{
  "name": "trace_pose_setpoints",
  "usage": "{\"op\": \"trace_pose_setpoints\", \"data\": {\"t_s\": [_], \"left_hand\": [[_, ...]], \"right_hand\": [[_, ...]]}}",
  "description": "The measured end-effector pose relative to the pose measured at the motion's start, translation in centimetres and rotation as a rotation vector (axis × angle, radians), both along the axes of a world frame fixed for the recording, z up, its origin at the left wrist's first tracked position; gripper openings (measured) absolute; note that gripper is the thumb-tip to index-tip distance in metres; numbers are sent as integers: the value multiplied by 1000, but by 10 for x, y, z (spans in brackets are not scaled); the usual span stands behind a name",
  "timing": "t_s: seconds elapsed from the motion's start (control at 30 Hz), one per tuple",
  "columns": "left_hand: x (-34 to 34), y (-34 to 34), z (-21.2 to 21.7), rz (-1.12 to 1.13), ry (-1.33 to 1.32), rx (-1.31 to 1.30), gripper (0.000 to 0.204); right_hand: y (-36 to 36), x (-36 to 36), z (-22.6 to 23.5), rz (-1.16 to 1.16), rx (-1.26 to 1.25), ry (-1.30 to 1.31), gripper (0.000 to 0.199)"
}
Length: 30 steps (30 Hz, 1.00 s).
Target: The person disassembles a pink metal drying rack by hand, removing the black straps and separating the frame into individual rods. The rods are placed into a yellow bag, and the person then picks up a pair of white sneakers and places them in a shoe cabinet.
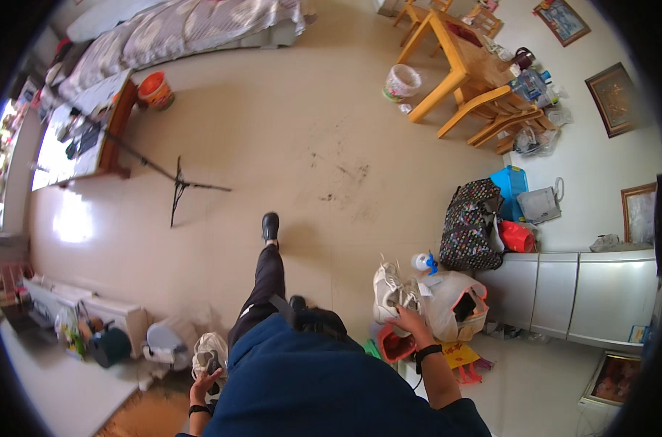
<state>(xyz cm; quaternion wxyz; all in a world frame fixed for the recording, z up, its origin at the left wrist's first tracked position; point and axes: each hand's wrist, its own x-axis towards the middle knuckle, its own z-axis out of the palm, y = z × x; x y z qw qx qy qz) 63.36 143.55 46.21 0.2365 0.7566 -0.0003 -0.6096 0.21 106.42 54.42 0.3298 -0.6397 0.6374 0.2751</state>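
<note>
My left hand [202, 387] is closed on a white sneaker [209, 347], held low at my left side. Out to my right, my right hand [412, 325] grips another white sneaker [391, 285] by its heel opening, laces loose at the top. Both wrists wear dark bands. Beyond the right sneaker stands a pale plastic bag [447, 298] with a dark thing in its orange-rimmed mouth. Under my right hand is a red container [396, 344]. My leg in dark trousers [254, 291] reaches forward, with a black shoe [270, 227] on the floor.
Ahead left, a tripod [178, 182] stands near a low table [116, 135] and an orange bucket [156, 90]. A black dotted bag [471, 226] rests by the white cabinet [557, 291] at right. Wooden chairs [484, 109] and a bin [402, 82] are farther off. Dark smudges [345, 178] mark the floor.
</note>
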Motion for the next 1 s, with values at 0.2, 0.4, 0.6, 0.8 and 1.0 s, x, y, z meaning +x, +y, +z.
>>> {"op": "trace_pose_setpoints", "data": {"t_s": [0.2, 0.4, 0.6, 0.8, 1.0], "left_hand": [[84, -273, -59, -191, -248, -298, 52], [148, -672, 19, -519, -448, -181, 49], [170, -1049, 123, -1046, -1089, -589, 41], [115, -1365, 213, -1167, -1264, -943, 32], [71, -1670, 289, -1323, -1350, -1145, 32]], "right_hand": [[-215, 74, -4, -285, 144, -118, 80], [-338, 126, 56, -524, 265, -255, 83], [-528, 151, 14, -646, 351, -201, 76], [-768, 117, -34, -627, 398, -240, 69], [-1074, 66, -29, -631, 272, -319, 62]]}}
